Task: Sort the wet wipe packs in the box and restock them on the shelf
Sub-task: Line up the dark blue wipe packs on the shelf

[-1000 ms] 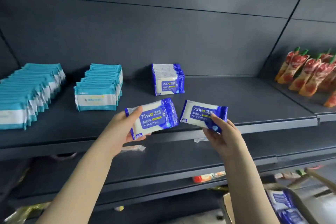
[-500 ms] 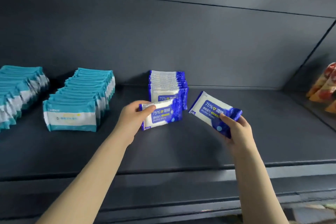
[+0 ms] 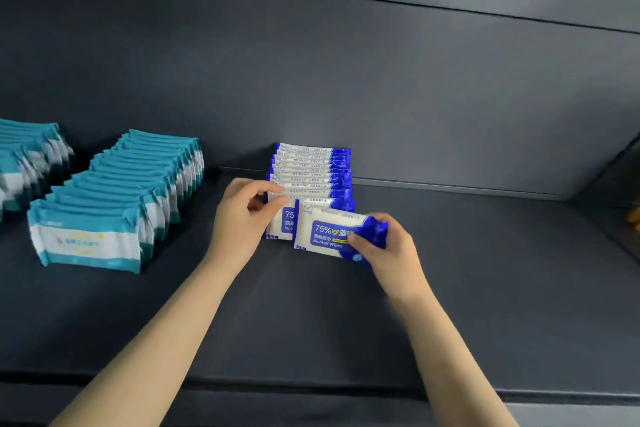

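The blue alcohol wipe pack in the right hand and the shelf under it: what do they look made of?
Blue alcohol wipe pack: apparently thin glossy plastic film, printed; it creases and catches light where the right hand holds it. Shelf: seemingly painted metal, dark grey, matte, flat with a soft, even sheen; the look alone cannot confirm it.

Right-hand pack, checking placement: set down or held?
Held: the right hand grips the pack, tilted, before the blue row.

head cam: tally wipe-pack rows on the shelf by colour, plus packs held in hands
Teal rows: 2
Blue row: 1
Blue packs held: 2, one in left hand, one in right hand
Total: 3 rows, 2 held packs
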Tool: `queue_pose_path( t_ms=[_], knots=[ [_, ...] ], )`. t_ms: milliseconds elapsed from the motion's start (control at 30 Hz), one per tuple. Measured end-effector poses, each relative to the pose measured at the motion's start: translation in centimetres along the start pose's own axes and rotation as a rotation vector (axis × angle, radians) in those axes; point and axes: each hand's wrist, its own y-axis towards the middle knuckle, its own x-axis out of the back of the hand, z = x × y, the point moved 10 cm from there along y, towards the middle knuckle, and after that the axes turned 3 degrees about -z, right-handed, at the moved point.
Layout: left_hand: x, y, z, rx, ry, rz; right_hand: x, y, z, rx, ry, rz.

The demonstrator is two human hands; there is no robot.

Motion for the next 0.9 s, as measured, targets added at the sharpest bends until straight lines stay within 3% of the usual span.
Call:
queue_pose_path(
  t_ms=[133,333,500,633,900],
  knots=[
    [0.1,-0.2,0.9,0.065,-0.133,0.029,-1.7,0.4,0.8,0.078,-0.139,-0.016],
    [-0.5,-0.4,0.8,0.017,-0.091,0.175,-3.1,0.7,3.4,0.329,-0.445,-0.136],
    [-0.9,-1.0,0.6,-0.121,0.045,0.303,-2.9,0.5,2.2,0.295,-0.395,-0.144],
    [-0.3,-0.9,0.4,-0.196,0.173,0.260,-2.9,0.4,1.1,0.264,-0.346,-0.011],
    [-0.2,-1.1,-0.2,-0.270,0.303,0.229,-3.0,0.8,1.5,0.309,-0.385,-0.008]
  ],
)
